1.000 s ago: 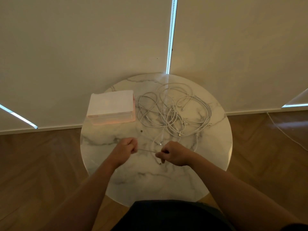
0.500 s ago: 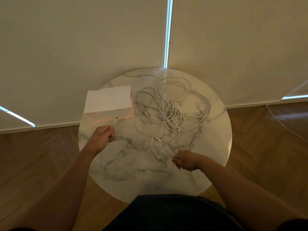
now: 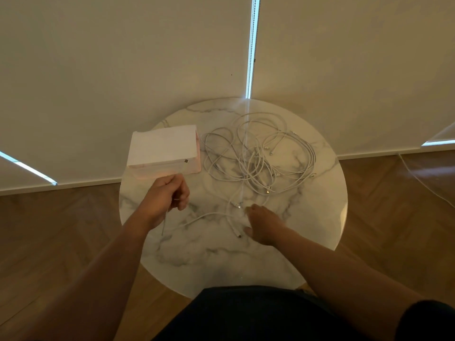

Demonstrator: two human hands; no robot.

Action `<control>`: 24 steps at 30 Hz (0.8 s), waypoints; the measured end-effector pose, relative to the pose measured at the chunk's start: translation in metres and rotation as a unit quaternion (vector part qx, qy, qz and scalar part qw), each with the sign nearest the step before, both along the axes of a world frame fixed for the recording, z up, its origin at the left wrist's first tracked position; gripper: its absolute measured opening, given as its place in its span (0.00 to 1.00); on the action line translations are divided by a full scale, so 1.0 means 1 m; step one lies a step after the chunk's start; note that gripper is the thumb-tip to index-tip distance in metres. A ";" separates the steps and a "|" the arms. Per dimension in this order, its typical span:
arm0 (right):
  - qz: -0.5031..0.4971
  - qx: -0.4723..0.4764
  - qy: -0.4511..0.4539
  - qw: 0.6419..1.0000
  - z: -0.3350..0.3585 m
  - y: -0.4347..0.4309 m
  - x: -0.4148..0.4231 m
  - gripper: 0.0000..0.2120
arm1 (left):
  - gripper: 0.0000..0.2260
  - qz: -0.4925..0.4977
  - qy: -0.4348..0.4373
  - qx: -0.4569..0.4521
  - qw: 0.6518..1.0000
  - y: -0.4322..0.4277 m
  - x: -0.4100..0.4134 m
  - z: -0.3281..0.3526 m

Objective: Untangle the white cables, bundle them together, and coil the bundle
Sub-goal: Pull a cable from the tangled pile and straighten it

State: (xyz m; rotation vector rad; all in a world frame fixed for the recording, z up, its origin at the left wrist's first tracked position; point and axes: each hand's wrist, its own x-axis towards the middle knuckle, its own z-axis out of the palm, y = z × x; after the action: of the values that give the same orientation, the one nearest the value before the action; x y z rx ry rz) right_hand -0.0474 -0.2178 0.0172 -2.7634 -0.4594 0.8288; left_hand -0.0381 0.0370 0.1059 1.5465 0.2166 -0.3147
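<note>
The white cables (image 3: 256,166), tangled mid-frame on the marble table (image 3: 221,262), look light, limp and slippery, best held near a connector, as the left hand (image 3: 167,198) grips one while the right hand (image 3: 262,223) rests slack-fingered beside loose ends

No legible txt, brand, nos. or signs; white box (image 3: 163,148) far left shows nothing readable.

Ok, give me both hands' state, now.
Left hand: fingers curled round one thin white cable.
Right hand: open, fingers spread over the round white marble table, holding nothing visible.
</note>
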 end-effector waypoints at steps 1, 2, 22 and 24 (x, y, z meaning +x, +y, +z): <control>-0.003 0.055 -0.003 0.998 -0.002 0.013 0.000 0.30 | 0.20 0.008 0.000 -0.046 0.999 -0.006 -0.002 0.006; 0.005 0.119 -0.004 0.993 0.001 0.025 0.000 0.34 | 0.20 0.014 0.002 -0.091 0.996 -0.013 -0.003 0.011; -0.013 0.099 0.339 0.935 -0.002 -0.053 0.007 0.24 | 0.17 0.364 0.040 -0.065 0.928 0.110 0.037 -0.005; -0.017 0.017 0.337 0.941 -0.007 -0.073 0.005 0.25 | 0.17 0.339 0.065 -0.039 0.938 0.113 0.033 -0.025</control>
State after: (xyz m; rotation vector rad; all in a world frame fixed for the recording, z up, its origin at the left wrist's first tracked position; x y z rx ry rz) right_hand -0.0420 -0.2911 0.0100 -2.2376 -0.2798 1.6367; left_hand -0.0056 0.1504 0.0809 1.2844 0.8079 0.1227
